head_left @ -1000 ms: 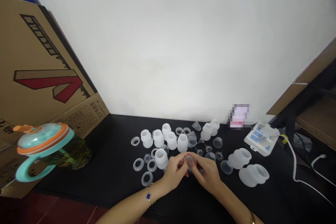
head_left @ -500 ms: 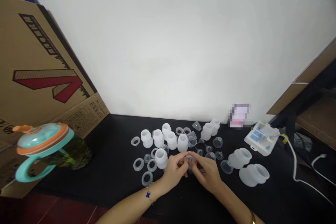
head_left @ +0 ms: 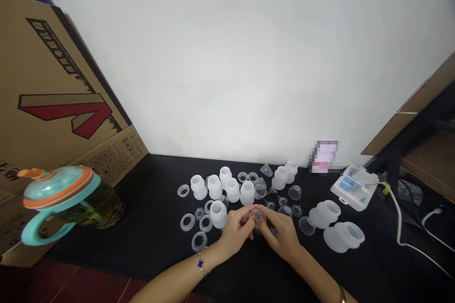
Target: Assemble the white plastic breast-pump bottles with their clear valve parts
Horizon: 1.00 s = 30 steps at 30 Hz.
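My left hand [head_left: 236,233] and my right hand [head_left: 282,236] meet over the black table top [head_left: 149,227], both pinched on one small clear plastic cap [head_left: 258,218] held between the fingertips. Around them lie several white plastic bottle-shaped parts [head_left: 232,190], flat translucent rings [head_left: 187,222] and small clear domed caps [head_left: 295,192]. Two larger white parts [head_left: 344,236] lie on their sides to the right of my right hand. A bracelet with a blue charm sits on my left wrist.
A teal and orange lidded jug [head_left: 62,201] stands at the left, in front of a leaning cardboard box [head_left: 53,99]. A white power strip [head_left: 353,188] with cables [head_left: 400,232] lies at the right, by a dark frame. A white wall rises behind.
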Tool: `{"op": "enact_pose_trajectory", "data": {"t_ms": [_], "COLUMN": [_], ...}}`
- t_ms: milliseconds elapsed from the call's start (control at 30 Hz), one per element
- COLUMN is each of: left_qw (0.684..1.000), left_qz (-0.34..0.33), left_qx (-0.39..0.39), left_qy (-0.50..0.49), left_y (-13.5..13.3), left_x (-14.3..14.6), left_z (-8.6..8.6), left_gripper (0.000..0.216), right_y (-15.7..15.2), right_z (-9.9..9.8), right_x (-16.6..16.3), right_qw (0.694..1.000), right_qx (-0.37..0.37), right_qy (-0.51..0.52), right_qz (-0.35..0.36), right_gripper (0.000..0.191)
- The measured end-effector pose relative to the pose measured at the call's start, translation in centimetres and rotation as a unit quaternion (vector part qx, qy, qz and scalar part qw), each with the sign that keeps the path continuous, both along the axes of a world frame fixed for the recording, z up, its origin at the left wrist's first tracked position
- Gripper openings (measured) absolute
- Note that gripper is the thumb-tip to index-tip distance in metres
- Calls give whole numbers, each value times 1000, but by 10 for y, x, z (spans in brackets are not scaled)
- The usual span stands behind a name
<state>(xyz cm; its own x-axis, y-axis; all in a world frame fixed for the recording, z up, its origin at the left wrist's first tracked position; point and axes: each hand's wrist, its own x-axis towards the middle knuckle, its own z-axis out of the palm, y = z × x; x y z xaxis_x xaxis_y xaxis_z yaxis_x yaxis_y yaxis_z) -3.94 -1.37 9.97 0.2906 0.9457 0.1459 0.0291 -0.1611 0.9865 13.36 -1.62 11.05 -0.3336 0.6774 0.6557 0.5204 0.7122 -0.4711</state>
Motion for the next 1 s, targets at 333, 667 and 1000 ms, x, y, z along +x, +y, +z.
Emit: {"op": "enact_pose_trajectory", "data": {"t_ms": [333, 667, 1000], "left_qw": [1000, 1000, 999], "left_qz": [-5, -10, -6], "left_qx": [7, 17, 24], "left_qy": [-6, 7, 25], "left_y": [-2, -3, -2], "left_x": [-1, 0, -1], "left_z": [0, 11, 7], "left_gripper": [42, 37, 33], "right_y": [1, 1, 1], "right_z": [-1, -2, -5], "right_x": [2, 1, 1], "right_qw": [1000, 1000, 1000], "right_qx": [-12, 5, 19], "right_qy": [5, 3, 2], "right_qz": [17, 13, 9], "right_gripper": [31, 33, 32]}}
